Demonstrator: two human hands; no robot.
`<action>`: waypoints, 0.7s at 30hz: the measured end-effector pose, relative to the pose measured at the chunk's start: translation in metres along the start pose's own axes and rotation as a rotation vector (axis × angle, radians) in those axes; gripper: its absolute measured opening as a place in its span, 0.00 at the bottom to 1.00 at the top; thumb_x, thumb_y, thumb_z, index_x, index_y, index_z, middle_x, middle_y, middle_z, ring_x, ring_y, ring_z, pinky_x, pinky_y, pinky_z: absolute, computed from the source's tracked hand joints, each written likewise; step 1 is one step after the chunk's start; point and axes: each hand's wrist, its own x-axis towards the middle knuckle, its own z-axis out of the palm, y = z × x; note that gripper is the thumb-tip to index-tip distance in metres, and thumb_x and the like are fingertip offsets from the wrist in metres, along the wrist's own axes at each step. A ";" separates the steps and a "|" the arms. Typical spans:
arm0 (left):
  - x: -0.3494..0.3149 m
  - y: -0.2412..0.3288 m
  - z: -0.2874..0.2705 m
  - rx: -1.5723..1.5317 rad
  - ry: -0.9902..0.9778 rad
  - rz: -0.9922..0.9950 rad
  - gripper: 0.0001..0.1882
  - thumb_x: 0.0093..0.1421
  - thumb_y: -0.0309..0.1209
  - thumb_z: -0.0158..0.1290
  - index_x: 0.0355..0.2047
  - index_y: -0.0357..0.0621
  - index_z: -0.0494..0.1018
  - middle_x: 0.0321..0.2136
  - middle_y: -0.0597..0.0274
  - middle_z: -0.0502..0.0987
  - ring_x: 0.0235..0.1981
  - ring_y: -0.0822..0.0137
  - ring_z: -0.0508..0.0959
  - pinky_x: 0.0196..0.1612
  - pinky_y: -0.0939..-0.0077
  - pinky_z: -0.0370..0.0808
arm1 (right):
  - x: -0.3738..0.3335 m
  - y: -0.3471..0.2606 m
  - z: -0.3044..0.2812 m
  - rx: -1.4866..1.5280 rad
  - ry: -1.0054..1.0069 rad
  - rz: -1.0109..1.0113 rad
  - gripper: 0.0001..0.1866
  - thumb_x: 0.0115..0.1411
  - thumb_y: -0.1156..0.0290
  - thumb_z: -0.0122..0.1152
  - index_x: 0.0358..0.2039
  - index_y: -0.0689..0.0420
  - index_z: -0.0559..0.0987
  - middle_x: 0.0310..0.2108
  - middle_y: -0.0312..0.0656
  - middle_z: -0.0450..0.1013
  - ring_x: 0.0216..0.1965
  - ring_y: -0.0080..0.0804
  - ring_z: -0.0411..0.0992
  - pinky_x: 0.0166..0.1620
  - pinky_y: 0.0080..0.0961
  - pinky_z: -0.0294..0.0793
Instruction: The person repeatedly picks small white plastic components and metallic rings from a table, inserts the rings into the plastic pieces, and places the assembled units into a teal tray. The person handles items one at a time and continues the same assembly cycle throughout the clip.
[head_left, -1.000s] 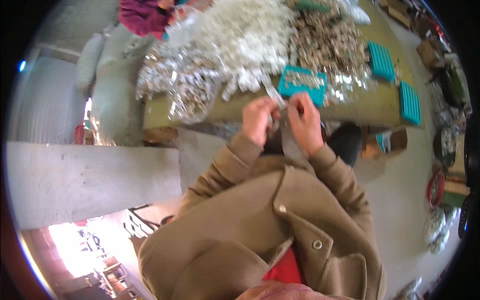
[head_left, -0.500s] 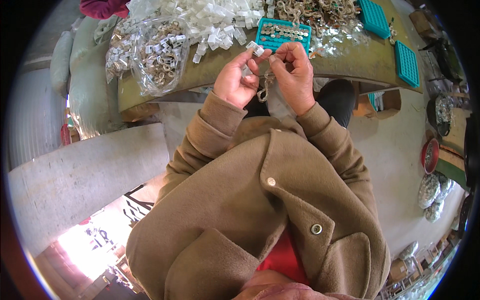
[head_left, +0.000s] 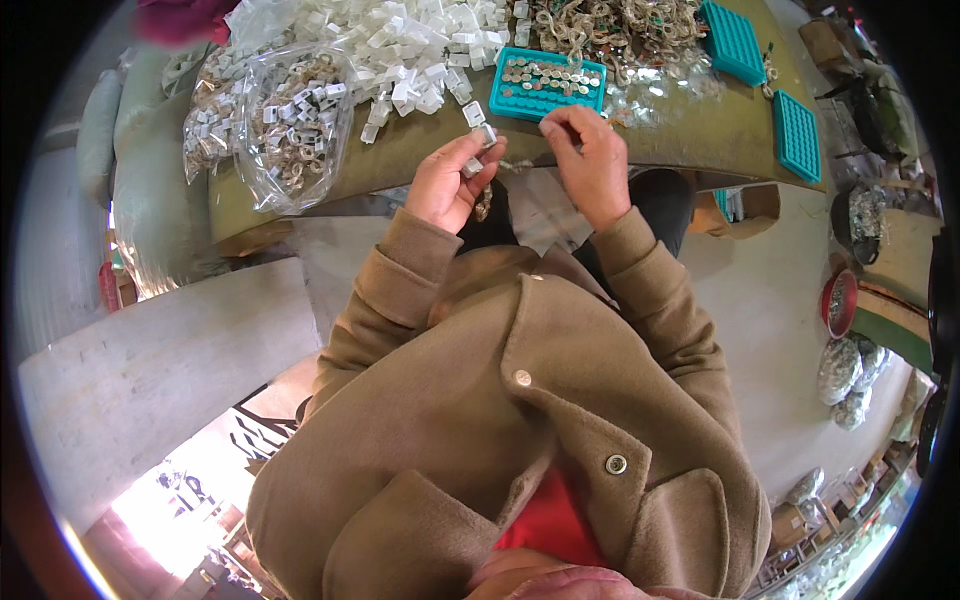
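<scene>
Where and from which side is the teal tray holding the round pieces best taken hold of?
Judging by its pose, take the teal tray by its short left end, coming in from the left hand side. It lies flat near the table edge; its top is filled with round pieces, and the right hand hovers before its near long edge.

Two hands – the left hand (head_left: 447,185) and the right hand (head_left: 592,165) – are raised at the edge of one olive-green table (head_left: 700,140). Three teal trays lie on it: one filled tray (head_left: 548,85) just beyond the hands, and two empty trays (head_left: 733,40) (head_left: 797,135) off to the right. One clear plastic bag (head_left: 290,125) of small pieces sits at the left. The white clips (head_left: 400,45) – heaped in one pile – are too many to count.
</scene>
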 end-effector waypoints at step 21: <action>0.012 -0.002 -0.005 0.230 -0.044 0.003 0.12 0.64 0.30 0.52 0.46 0.36 0.75 0.40 0.58 0.81 0.37 0.75 0.81 0.32 0.88 0.79 | 0.053 0.023 0.023 -0.460 -0.085 -0.226 0.04 0.57 0.74 0.57 0.34 0.53 0.76 0.30 0.43 0.73 0.31 0.47 0.74 0.32 0.41 0.73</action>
